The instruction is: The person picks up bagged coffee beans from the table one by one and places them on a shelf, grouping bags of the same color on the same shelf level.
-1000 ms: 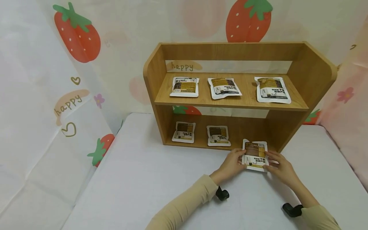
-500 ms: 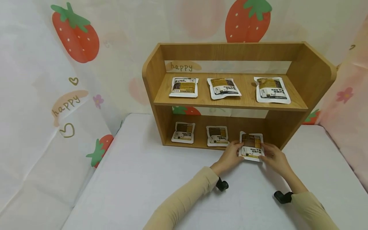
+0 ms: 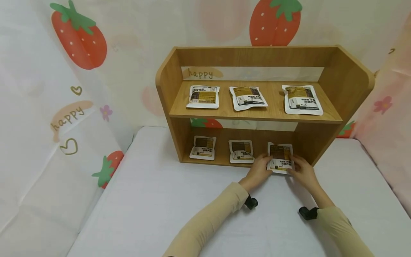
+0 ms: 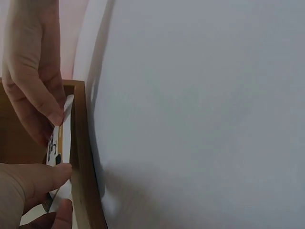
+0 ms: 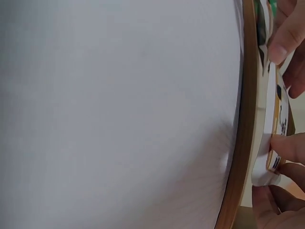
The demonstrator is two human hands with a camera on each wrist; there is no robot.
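Note:
A white-edged food pouch [image 3: 280, 159] with a brown and yellow label is at the right end of the lower shelf, its near edge at the shelf front. My left hand [image 3: 259, 170] pinches its left edge, and my right hand [image 3: 303, 173] grips its right edge. The left wrist view has the pouch [image 4: 66, 129] from the side, tilted, with thumbs on its face. Seen in the right wrist view, the pouch [image 5: 270, 124] lies just inside the wooden front edge [image 5: 243, 124]. Fingertips beneath the pouch are partly hidden.
The two-tier wooden shelf [image 3: 257, 117] stands on a white-covered table [image 3: 154, 200]. Two similar pouches, one left [image 3: 203, 147] and one middle [image 3: 241, 151], lie on the lower tier. Three more, including the right pouch [image 3: 302, 100], lie on the upper tier. The shelf's right side panel [image 3: 340, 92] rises beside my right hand.
Both hands have moved the pouch forward and slightly left, from in front of the shelf onto the lower tier. Other pouches have stayed put; the head view has shifted slightly.

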